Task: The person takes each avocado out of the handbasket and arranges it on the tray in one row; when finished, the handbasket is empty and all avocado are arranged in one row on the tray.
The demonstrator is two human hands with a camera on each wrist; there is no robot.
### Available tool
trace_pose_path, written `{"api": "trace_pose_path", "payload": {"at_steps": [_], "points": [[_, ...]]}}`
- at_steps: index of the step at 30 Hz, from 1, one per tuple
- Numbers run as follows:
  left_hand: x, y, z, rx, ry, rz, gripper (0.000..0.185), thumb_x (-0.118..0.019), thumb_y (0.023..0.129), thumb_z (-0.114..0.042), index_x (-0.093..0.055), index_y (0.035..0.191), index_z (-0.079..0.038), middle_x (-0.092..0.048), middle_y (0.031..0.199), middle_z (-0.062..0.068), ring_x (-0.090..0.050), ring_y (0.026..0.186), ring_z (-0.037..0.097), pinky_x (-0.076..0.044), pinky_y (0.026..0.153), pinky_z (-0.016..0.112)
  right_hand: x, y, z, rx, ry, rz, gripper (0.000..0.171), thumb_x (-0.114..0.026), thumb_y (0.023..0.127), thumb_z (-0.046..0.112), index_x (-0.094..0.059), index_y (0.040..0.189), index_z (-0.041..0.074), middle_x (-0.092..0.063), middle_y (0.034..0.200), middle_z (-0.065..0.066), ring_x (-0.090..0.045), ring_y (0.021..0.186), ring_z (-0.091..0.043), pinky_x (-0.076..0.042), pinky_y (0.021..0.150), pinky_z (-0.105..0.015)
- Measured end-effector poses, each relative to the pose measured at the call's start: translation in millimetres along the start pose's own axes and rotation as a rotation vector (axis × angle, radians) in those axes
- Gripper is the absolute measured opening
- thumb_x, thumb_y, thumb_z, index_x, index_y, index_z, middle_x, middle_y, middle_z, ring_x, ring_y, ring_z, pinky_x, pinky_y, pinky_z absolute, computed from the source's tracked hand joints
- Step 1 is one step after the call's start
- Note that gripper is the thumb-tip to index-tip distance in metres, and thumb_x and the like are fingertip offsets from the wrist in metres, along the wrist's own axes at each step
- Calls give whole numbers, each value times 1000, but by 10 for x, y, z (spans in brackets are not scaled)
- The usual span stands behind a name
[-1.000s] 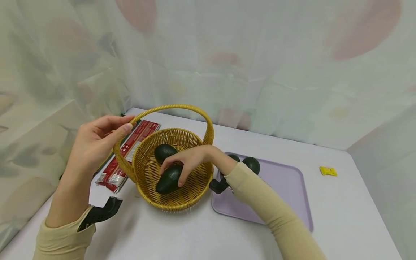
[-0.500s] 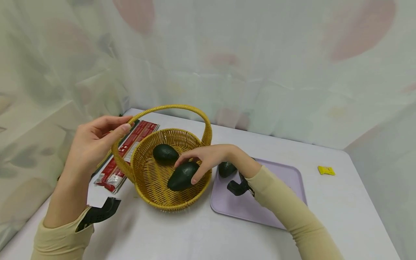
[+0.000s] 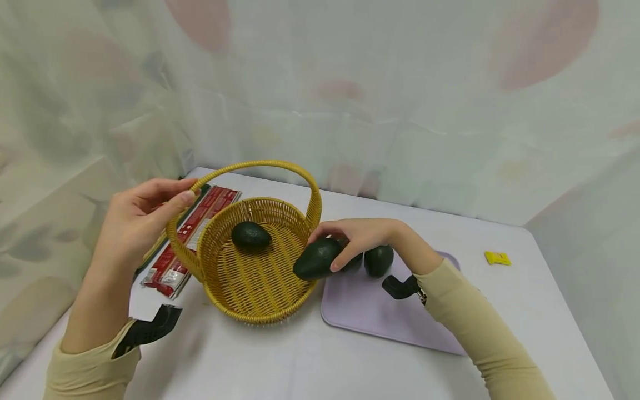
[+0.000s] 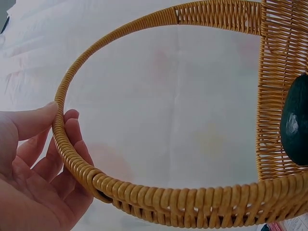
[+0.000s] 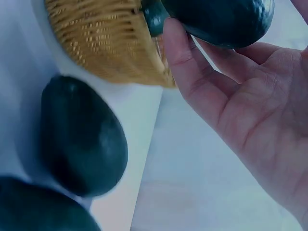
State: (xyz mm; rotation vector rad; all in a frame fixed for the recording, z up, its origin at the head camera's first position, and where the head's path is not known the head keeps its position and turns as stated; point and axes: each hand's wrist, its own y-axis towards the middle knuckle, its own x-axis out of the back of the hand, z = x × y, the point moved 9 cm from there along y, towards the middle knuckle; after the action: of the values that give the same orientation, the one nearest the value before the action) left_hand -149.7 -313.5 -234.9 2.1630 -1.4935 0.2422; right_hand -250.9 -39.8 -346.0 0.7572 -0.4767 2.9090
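Observation:
A yellow wicker basket (image 3: 260,314) stands on the white table, and my left hand (image 3: 181,193) holds its arched handle (image 3: 260,165) on the left side. In the left wrist view the thumb and fingers of my left hand (image 4: 62,126) pinch the woven handle (image 4: 120,192). One dark green avocado (image 3: 251,235) lies in the basket. My right hand (image 3: 327,247) grips a second avocado (image 3: 310,264) in the air over the basket's right rim. Two more avocados (image 3: 378,260) sit on a lilac tray (image 3: 390,316) just right of the basket. The right wrist view shows the held avocado (image 5: 216,19) against my fingers (image 5: 187,67).
A red and white packet (image 3: 190,233) lies left of the basket, partly behind it. A small yellow object (image 3: 497,258) sits near the table's far right. A pale curtain closes off the back and the left side.
My right hand has lifted the avocado off the basket floor and carried it right, over the rim toward the tray. My left hand has stayed on the handle.

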Motion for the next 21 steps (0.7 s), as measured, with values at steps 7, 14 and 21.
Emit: {"api": "trace_pose_path", "payload": {"at_steps": [7,14,21], "points": [[9,1,-6,-14,5,-6,28,-67,94,-20,-70,117,-7,-70,98,-13,-57,86,11,-48,66,14,66,-308,-177,-36,49,-51,56,-77,83,25,-50,131,21,-54,129,3,-51,117,-18,-41,101,-40],[-2,9,29,20,3,0,29,-67,94,-22,-70,118,-8,-69,100,-12,-58,85,11,-50,66,13,83,-590,-379,-96,78,-92,56,-79,82,24,-52,131,23,-51,133,2,-49,120,-19,-39,101,-43],[-1,16,65,44,-2,5,30,-67,94,-24,-70,119,-10,-68,101,-13,-57,86,11,-50,67,12,90,-855,-536,-112,110,-151,55,-77,83,21,-52,132,23,-51,133,0,-50,118,-23,-44,97,-41]]}}
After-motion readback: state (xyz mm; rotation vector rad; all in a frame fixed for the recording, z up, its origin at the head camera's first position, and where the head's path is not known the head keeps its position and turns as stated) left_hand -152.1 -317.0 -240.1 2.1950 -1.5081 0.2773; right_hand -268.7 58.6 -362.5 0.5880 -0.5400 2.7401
